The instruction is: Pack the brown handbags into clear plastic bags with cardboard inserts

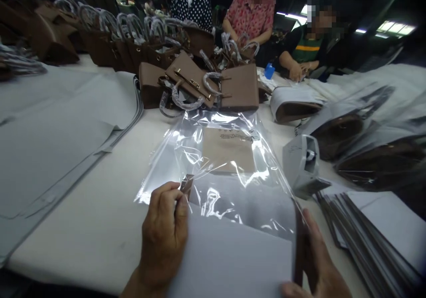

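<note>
In front of me lies a brown handbag (300, 238), mostly covered by a white paper sheet (238, 258). Its far part is inside the mouth of a clear plastic bag (229, 184), which stretches away over the table. My left hand (165, 233) is closed at the left edge of the plastic bag's mouth, fingers curled, beside the paper. At the right, my right hand (319, 262) grips the handbag's side, with the thumb over the paper and the fingers along the brown edge. Through the plastic shows a tan printed panel (228, 149).
Brown handbags (239, 85) with wrapped handles crowd the table's far side. Large pale sheets (60, 129) lie left. At right stand a white box-like holder (301, 160), plastic-covered handbags (376, 160) and a stack of flat pieces (366, 244). Several people (249, 13) are across the table.
</note>
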Demonstrator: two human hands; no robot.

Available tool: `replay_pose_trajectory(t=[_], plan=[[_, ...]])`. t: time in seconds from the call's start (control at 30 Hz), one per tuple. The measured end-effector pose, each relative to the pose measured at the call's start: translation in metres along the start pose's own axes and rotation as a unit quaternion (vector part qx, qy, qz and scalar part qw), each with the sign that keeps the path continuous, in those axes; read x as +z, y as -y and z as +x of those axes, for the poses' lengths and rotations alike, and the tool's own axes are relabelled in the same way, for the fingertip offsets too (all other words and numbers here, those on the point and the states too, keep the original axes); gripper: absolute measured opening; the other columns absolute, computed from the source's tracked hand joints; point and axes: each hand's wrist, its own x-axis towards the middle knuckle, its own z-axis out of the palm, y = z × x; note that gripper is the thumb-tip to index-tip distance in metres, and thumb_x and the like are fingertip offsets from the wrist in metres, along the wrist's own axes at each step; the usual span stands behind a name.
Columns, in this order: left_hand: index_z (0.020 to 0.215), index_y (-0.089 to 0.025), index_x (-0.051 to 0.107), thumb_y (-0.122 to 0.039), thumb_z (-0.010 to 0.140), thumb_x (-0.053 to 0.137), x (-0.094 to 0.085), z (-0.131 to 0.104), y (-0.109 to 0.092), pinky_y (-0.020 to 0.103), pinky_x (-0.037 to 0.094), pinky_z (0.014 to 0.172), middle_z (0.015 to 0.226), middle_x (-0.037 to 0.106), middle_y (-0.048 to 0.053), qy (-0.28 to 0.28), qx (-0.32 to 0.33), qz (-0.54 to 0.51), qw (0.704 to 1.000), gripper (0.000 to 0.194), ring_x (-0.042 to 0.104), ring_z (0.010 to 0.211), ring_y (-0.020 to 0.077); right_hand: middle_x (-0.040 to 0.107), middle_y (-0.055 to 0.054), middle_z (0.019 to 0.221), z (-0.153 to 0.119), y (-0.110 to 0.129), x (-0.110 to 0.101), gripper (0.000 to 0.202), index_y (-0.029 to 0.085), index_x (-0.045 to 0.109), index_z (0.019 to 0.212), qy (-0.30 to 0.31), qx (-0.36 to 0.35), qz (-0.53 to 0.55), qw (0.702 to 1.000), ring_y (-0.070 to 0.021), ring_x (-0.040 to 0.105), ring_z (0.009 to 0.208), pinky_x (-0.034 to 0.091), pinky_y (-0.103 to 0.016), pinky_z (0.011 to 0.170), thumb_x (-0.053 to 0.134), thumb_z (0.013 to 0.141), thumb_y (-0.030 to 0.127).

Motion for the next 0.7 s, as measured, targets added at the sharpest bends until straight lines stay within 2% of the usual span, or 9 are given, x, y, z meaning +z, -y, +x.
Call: replay_pose_trajectory(t=[0.07, 0.13, 0.3, 0.4, 0.47, 0.53, 0.6, 0.67, 0.7], plan=[[0.085, -0.018, 0.047, -0.017, 0.086, 0.042, -0.002, 0.004, -0.001, 0.028, 0.043, 0.085, 0.101, 0.050, 0.005, 0.014, -0.011, -0.024, 1.000, 0.006, 0.050, 0.097, 0.0165, 0.042, -0.010, 0.132, 0.004, 0.003, 0.002, 0.105, 0.028, 0.020, 0.139, -0.023, 0.050, -0.011, 0.998, -0.0334, 0.044, 0.115, 0.035, -0.049, 0.095, 0.064, 0.052, 0.067], [0.085, -0.019, 0.049, -0.021, 0.087, 0.042, -0.008, 0.006, -0.002, 0.029, 0.044, 0.086, 0.104, 0.050, 0.004, 0.040, -0.029, -0.048, 0.998, 0.007, 0.050, 0.098, 0.0162, 0.053, -0.009, 0.120, 0.009, 0.006, 0.005, 0.095, 0.028, 0.021, 0.138, -0.048, 0.082, 0.023, 0.995, -0.0285, 0.055, 0.101, 0.042, -0.044, 0.087, 0.063, 0.059, 0.061], [0.088, -0.023, 0.051, -0.031, 0.085, 0.047, -0.021, 0.000, 0.000, 0.033, 0.046, 0.089, 0.113, 0.048, 0.002, 0.104, -0.074, -0.107, 0.986, 0.010, 0.050, 0.104, 0.0179, 0.060, -0.002, 0.094, 0.013, 0.012, 0.014, 0.085, 0.027, 0.030, 0.134, -0.133, 0.097, 0.029, 0.986, -0.0203, 0.061, 0.076, 0.045, -0.035, 0.074, 0.062, 0.062, 0.059], [0.103, -0.023, 0.048, -0.033, 0.081, 0.053, -0.016, -0.007, 0.000, 0.037, 0.048, 0.090, 0.121, 0.044, 0.004, 0.084, -0.079, -0.126, 0.985, 0.024, 0.048, 0.109, 0.0202, 0.061, -0.002, 0.089, 0.014, 0.011, 0.019, 0.080, 0.022, 0.036, 0.130, -0.168, 0.087, 0.012, 0.982, -0.0188, 0.060, 0.073, 0.043, -0.032, 0.070, 0.060, 0.064, 0.059], [0.109, -0.022, 0.046, -0.032, 0.081, 0.053, -0.008, -0.009, -0.001, 0.040, 0.047, 0.091, 0.122, 0.043, 0.006, 0.051, -0.064, -0.108, 0.991, 0.030, 0.046, 0.112, 0.0218, 0.062, -0.003, 0.093, 0.015, 0.007, 0.020, 0.073, 0.021, 0.037, 0.128, -0.160, 0.073, 0.001, 0.984, -0.0195, 0.060, 0.077, 0.044, -0.032, 0.072, 0.055, 0.068, 0.059], [0.110, -0.021, 0.048, -0.030, 0.083, 0.051, -0.001, -0.006, -0.003, 0.041, 0.046, 0.091, 0.120, 0.045, 0.007, 0.023, -0.042, -0.079, 0.996, 0.029, 0.046, 0.111, 0.0221, 0.059, -0.007, 0.107, 0.013, 0.001, 0.015, 0.067, 0.020, 0.036, 0.129, -0.138, 0.029, -0.023, 0.990, -0.0218, 0.059, 0.089, 0.045, -0.034, 0.077, 0.046, 0.076, 0.059], [0.111, -0.021, 0.050, -0.028, 0.085, 0.048, 0.004, -0.001, -0.006, 0.040, 0.047, 0.090, 0.117, 0.046, 0.008, 0.011, -0.029, -0.058, 0.998, 0.027, 0.048, 0.107, 0.0212, 0.048, -0.012, 0.124, 0.004, -0.004, 0.007, 0.064, 0.018, 0.033, 0.132, -0.146, -0.052, -0.072, 0.985, -0.0253, 0.055, 0.102, 0.045, -0.039, 0.083, 0.036, 0.082, 0.057], [0.111, -0.021, 0.051, -0.026, 0.086, 0.047, 0.006, 0.004, -0.008, 0.039, 0.046, 0.090, 0.113, 0.048, 0.007, 0.007, -0.023, -0.045, 0.999, 0.026, 0.049, 0.105, 0.0202, 0.042, -0.013, 0.131, -0.016, -0.008, -0.002, 0.064, 0.017, 0.033, 0.133, -0.185, -0.183, -0.126, 0.957, -0.0293, 0.051, 0.109, 0.044, -0.044, 0.087, 0.036, 0.083, 0.056], [0.111, -0.021, 0.052, -0.026, 0.086, 0.046, 0.006, 0.005, -0.008, 0.038, 0.045, 0.091, 0.111, 0.049, 0.007, 0.008, -0.021, -0.041, 0.999, 0.026, 0.048, 0.105, 0.0198, 0.046, -0.012, 0.127, -0.028, -0.009, -0.004, 0.060, 0.019, 0.037, 0.131, -0.193, -0.258, -0.147, 0.935, -0.0296, 0.051, 0.109, 0.044, -0.044, 0.088, 0.040, 0.083, 0.054]])
